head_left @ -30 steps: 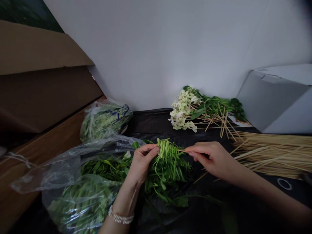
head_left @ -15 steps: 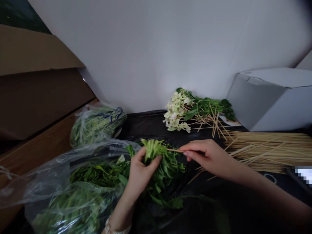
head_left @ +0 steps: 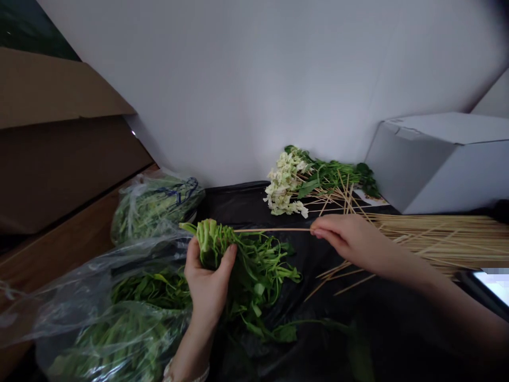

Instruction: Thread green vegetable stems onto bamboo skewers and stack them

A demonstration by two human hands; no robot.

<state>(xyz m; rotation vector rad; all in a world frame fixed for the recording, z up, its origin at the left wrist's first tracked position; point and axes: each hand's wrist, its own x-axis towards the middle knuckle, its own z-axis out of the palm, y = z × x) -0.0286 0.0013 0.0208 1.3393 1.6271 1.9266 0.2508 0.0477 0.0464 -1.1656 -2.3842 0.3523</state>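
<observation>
Holding green bunch [head_left: 212,239] in left hand [head_left: 207,292], grip clamped around it btwn thumb & fingers, pale cut stems up top, leaves trailing down R. side onto black sheet [head_left: 234,204]. Pinching far end of thin stick [head_left: 274,230] w/ right hand [head_left: 353,241], grip closed on it; running approx. level from there to bunch's R. side. Can't tell how deep inside. Near L. wrist, seen thru clear plastic: front bag [head_left: 119,345] w/ more greens. Farther back, rear bag [head_left: 159,207], also full of greens. Against wall, next to white box [head_left: 445,159]: pale ruffled pieces [head_left: 284,188] & leafy stems [head_left: 338,172], w/ sticks jutting out. Beyond R. forearm, stick pile [head_left: 445,239], mostly parallel.
</observation>
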